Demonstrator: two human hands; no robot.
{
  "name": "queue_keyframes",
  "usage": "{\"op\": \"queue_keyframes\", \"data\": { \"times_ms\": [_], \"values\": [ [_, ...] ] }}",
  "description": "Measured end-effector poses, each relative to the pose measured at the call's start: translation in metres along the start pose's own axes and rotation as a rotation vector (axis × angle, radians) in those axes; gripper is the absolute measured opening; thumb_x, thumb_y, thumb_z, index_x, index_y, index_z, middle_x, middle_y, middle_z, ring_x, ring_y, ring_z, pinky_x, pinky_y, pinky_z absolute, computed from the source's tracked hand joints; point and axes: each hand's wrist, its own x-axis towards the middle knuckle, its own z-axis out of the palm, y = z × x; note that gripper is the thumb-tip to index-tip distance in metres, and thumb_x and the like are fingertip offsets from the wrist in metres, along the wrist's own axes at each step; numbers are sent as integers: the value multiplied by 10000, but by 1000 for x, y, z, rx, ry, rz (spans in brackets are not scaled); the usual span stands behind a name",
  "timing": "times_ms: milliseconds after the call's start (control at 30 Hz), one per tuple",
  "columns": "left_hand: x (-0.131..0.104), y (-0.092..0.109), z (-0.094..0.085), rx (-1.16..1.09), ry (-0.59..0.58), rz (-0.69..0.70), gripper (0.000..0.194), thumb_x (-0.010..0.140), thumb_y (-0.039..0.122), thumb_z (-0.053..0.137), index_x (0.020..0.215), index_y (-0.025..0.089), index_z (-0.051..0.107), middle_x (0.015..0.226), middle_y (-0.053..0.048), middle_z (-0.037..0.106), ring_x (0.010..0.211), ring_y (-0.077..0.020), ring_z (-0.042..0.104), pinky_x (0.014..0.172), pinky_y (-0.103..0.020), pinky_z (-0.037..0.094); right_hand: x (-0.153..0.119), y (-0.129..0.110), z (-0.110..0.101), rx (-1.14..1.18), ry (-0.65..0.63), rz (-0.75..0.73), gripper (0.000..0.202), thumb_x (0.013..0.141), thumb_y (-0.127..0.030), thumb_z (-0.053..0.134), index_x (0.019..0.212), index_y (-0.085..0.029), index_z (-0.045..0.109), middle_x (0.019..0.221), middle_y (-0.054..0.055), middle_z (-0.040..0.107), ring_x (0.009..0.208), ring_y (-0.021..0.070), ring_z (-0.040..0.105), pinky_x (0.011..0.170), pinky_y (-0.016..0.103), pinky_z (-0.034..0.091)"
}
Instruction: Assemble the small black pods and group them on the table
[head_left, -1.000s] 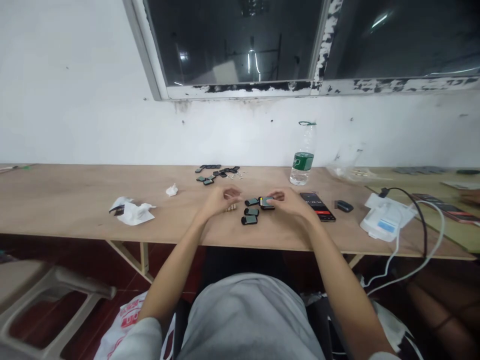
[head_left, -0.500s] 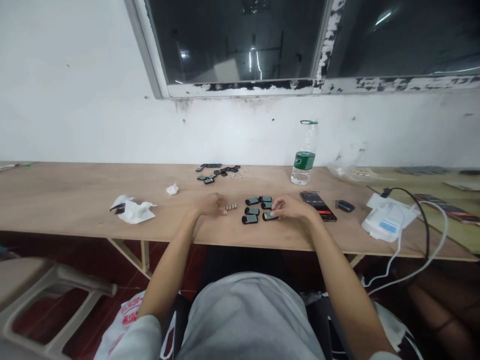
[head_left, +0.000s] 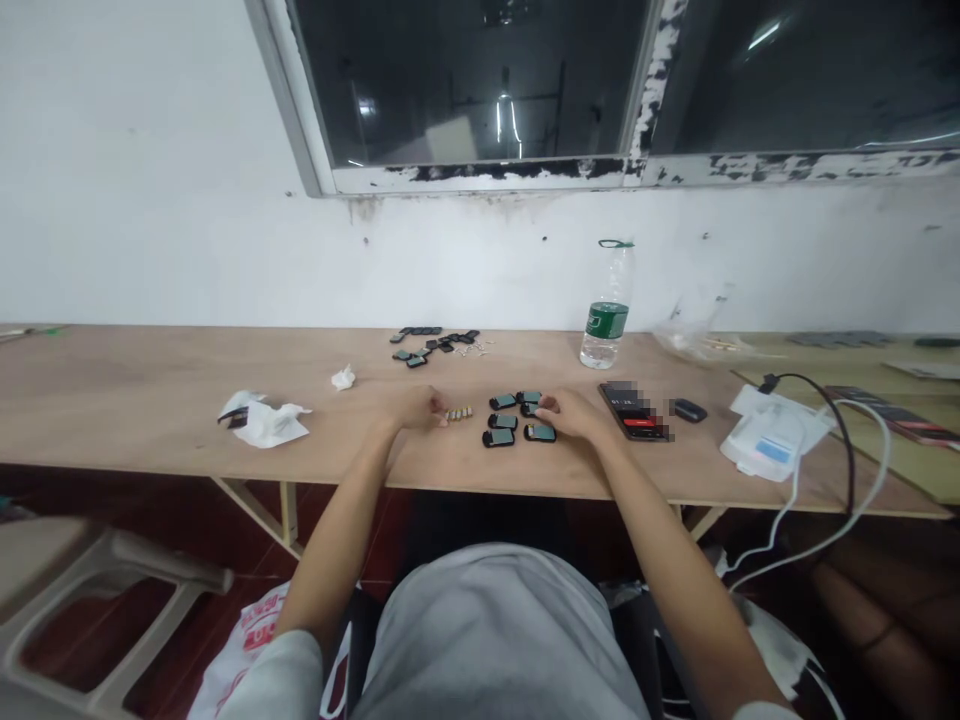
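My left hand [head_left: 421, 408] rests on the table with its fingers drawn together, at the left end of a short row of small gold-coloured pieces [head_left: 459, 413]. Whatever may be between those fingertips is too small to make out. My right hand [head_left: 568, 412] is closed too, its fingertips at the right edge of a small black part with a grey-green face [head_left: 529, 409]. Similar black parts lie around it in two columns, among them a lower right one [head_left: 540, 433] and a lower left one [head_left: 499, 438]. Anything pinched in the right hand is hidden.
More black parts [head_left: 417, 361] and scattered tiny white bits [head_left: 471, 350] lie toward the wall. A water bottle [head_left: 604, 325], a phone [head_left: 634, 412] and a black oval object [head_left: 688, 410] stand or lie right. Crumpled tissue [head_left: 274, 423] is left; a white cabled box [head_left: 772, 440] is far right.
My right hand has moved slightly up and left, from the lower right black part to the one above it. My left hand has shifted slightly left, still beside the gold-coloured pieces.
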Motion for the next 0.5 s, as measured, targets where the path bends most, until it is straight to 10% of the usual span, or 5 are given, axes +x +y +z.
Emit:
{"op": "queue_keyframes", "data": {
  "times_ms": [500],
  "values": [
    [1, 3, 5, -8, 23, 24, 237, 676, 308, 724, 883, 195, 751, 903, -64, 751, 810, -243, 678, 677, -285, 479, -1, 3, -13, 319, 25, 84, 163, 715, -234, 761, 856, -172, 709, 894, 58, 740, 818, 210, 669, 724, 281, 502]
  ]
}}
